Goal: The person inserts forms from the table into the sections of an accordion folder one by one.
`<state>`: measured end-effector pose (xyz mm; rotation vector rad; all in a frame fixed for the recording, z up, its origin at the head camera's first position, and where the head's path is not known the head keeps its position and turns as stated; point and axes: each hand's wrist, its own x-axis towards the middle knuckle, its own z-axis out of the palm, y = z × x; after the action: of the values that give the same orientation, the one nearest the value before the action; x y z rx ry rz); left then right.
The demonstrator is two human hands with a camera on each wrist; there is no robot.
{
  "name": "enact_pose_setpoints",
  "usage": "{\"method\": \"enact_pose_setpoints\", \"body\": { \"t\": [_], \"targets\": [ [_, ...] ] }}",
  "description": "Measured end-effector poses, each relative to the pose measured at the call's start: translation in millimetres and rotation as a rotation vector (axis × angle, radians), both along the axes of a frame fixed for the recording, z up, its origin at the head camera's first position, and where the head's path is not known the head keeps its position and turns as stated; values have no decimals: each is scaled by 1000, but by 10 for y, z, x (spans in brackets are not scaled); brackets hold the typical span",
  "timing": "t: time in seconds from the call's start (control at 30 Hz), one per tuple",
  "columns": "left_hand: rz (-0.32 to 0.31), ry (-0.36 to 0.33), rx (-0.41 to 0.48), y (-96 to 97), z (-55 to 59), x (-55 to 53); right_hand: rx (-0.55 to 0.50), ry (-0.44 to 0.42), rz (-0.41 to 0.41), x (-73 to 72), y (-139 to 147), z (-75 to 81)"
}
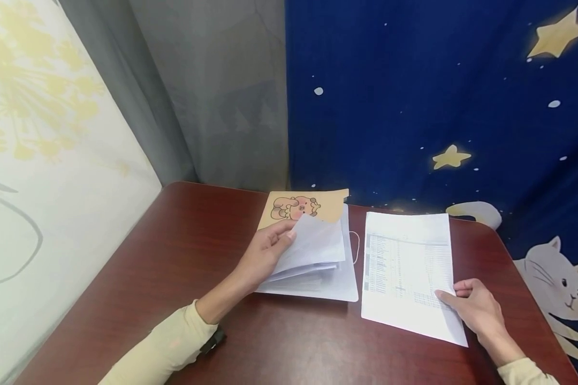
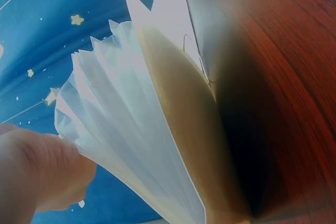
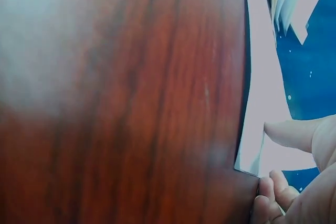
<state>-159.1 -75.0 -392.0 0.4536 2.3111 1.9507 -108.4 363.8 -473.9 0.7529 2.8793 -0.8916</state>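
A folder (image 1: 347, 291) with a tan cover (image 1: 334, 199) bearing a cartoon animal lies opened on the table. My left hand (image 1: 262, 256) pinches its raised inner leaves (image 1: 318, 240) at their left side, between thumb and fingers. From the left wrist, these leaves (image 2: 115, 93) look like translucent plastic sleeves fanned apart, with the hand (image 2: 47, 169) at their outer edge. To the folder's right is a white sheet (image 1: 409, 267) printed with a table of small text. My right hand (image 1: 479, 310) pinches its lower right edge, thumb on top; the right wrist view shows the paper (image 3: 268, 77) there too.
The reddish-brown wooden table (image 1: 188, 240) carries everything. A thin white elastic loop (image 1: 356, 248) sticks out at the folder's right side. Behind the table hang a grey curtain (image 1: 231, 96) and a blue starry curtain (image 1: 390, 107); a white patterned surface (image 1: 67, 176) borders the left.
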Motion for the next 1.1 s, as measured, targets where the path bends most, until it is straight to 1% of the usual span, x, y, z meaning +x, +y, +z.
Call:
{"method": "enact_pose_setpoints", "body": {
  "t": [0.2,0.3,0.43,0.57,0.7,0.8,1.03,1.1],
  "targets": [
    [1,-8,-4,-9,1,-8,-10,-21,17,-32,11,30],
    [-4,-10,0,-14,4,-9,2,-16,19,-33,14,34],
    [-8,-7,2,-13,12,-11,44,11,23,-28,19,19],
    [-5,-6,2,-11,18,-6,65,31,17,-19,24,-6],
    [2,-9,-4,-13,12,-2,46,42,-4,-13,36,-17],
    [3,-7,-2,-14,9,-7,34,57,-5,-15,41,-24],
    [-11,-3,7,-16,20,-21,38,104,45,-19,36,-10],
    [-14,-4,11,-17,23,-25,30,117,49,-21,25,1]
  ]
}}
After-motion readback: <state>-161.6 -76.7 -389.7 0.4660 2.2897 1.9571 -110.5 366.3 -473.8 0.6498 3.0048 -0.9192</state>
